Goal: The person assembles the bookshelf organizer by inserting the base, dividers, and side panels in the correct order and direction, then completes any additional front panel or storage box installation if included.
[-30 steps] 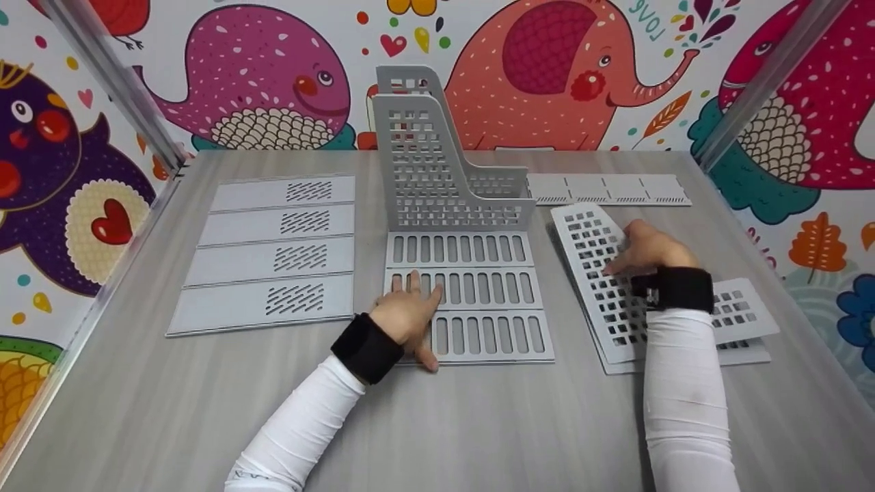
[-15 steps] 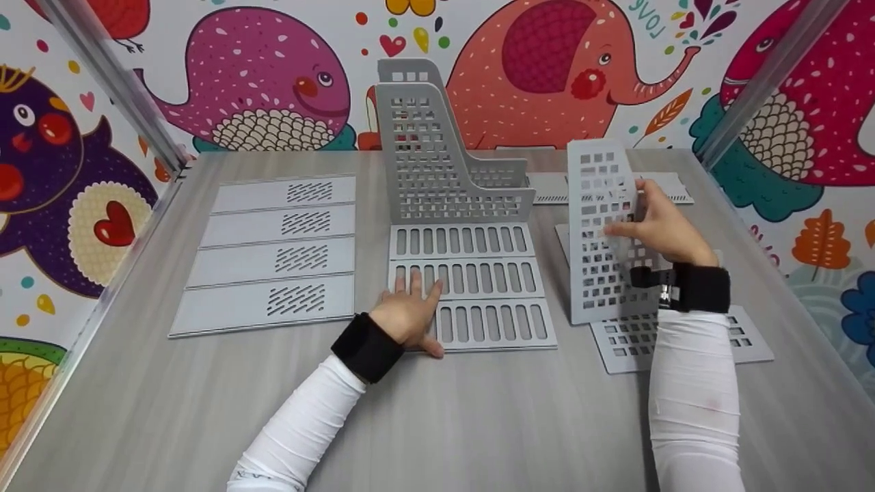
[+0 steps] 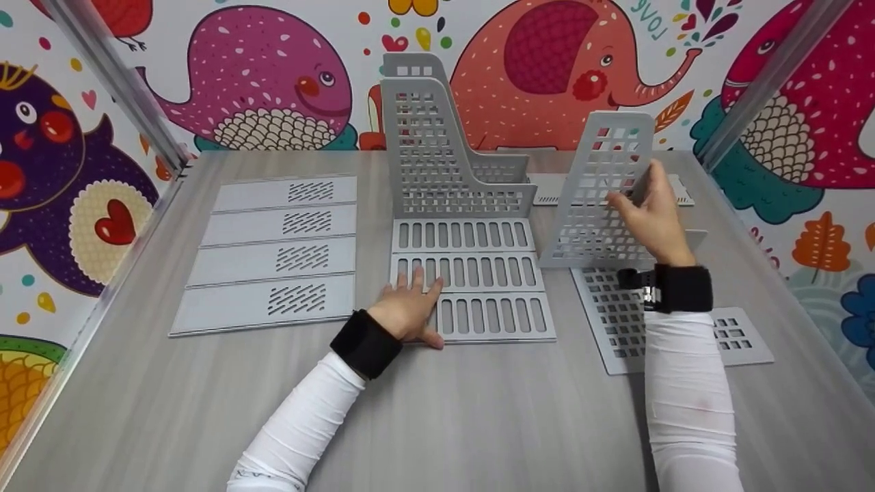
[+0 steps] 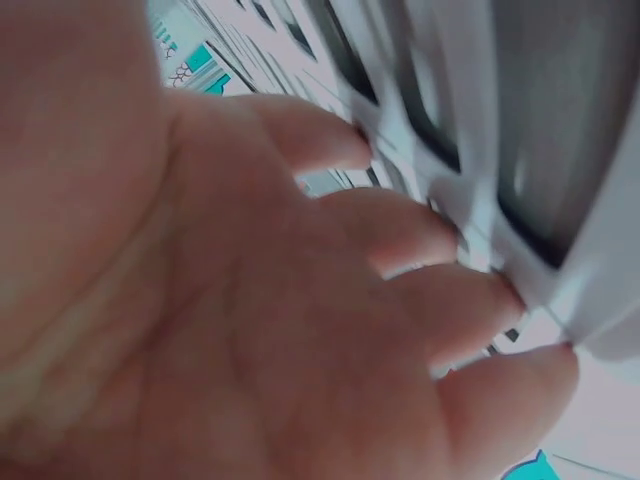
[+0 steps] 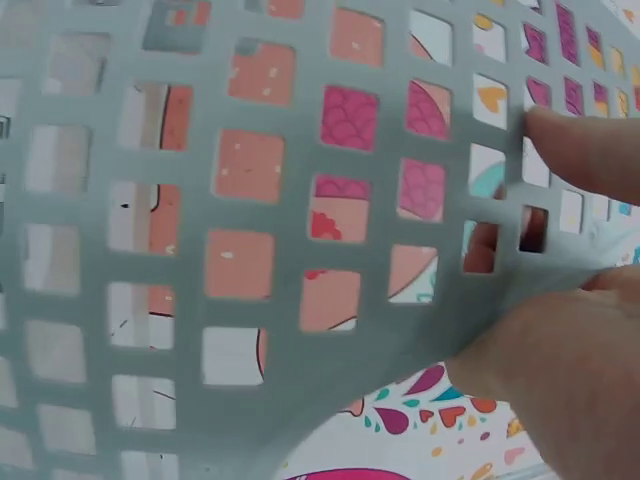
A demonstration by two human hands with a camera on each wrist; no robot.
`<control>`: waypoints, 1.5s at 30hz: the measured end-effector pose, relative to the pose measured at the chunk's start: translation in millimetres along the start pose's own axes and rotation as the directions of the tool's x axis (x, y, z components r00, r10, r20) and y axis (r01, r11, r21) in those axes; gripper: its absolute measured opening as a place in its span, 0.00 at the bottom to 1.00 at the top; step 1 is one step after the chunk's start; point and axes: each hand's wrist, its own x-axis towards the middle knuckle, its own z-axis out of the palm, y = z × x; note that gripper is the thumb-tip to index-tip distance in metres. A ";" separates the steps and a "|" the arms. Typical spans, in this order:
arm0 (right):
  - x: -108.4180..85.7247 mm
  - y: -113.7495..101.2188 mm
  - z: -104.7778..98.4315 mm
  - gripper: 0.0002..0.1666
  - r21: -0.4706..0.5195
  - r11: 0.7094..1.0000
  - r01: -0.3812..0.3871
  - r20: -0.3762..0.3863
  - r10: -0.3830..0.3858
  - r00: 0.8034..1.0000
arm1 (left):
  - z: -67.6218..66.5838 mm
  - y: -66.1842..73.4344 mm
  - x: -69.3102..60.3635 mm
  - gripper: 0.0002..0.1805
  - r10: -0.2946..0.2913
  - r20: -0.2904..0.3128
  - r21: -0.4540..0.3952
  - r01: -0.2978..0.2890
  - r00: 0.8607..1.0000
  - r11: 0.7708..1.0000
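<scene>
Farthest left on the table (image 3: 492, 417), the slitted panels (image 3: 232, 260) lie flat, well apart from the hands. Next comes the left hand (image 3: 408, 306), holding nothing, its fingers spread on the slotted panels (image 3: 502, 296). To shift these cleanly, it would do well to keep the fingers flat and the pressure low and even, so that the stack slides square, without jolting the standing rack (image 3: 448, 171) just behind.

Further right, the right hand (image 3: 657, 222) pinches the raised perforated panel (image 3: 591, 198), its thumb on the near face and other fingers round the edge and behind. The panel leans; whether its lower edge touches anything, I cannot tell. A firm pinch and a steady wrist should stop it swinging into the rack, and its foot should clear the flat perforated panel (image 3: 615, 314) below.

Compared with half a second ago, the slitted panels lie unchanged, while the slotted panels and the rack sit slightly farther back, the left hand along with them. The raised panel is higher in view, tilted differently and nearer the rack, baring more of the flat one.
</scene>
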 end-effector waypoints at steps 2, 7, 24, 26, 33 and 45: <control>0.8 2.3 4.5 0.33 0.015 0.999 0.033 -0.037 -0.033 0.999 | 0.5 0.1 -0.6 0.62 0.004 -0.006 -0.001 -0.004 1.000 1.000; 2.9 5.5 11.3 0.35 0.042 0.995 0.092 -0.097 -0.087 0.991 | -0.3 1.1 -1.0 0.62 0.009 -0.015 0.012 -0.009 1.000 1.000; 0.8 1.7 8.2 0.39 -0.018 0.998 0.064 0.009 -0.064 0.998 | 1.4 -0.6 -1.4 0.63 0.013 -0.033 0.002 -0.013 0.999 1.000; 0.5 0.6 10.1 0.37 -0.022 0.998 0.060 0.016 -0.059 0.998 | 1.8 -0.5 -1.6 0.63 0.014 -0.033 -0.005 -0.014 0.999 1.000; 0.1 5.8 14.0 0.33 -0.162 0.985 0.061 0.133 -0.039 0.990 | 2.3 0.1 -0.5 0.63 -0.003 -0.025 0.015 0.003 1.000 1.000; -1.3 10.1 -6.0 0.23 -0.480 0.877 -0.004 0.338 0.189 0.922 | -0.7 -1.6 -0.9 0.63 0.023 -0.037 0.000 -0.023 0.999 1.000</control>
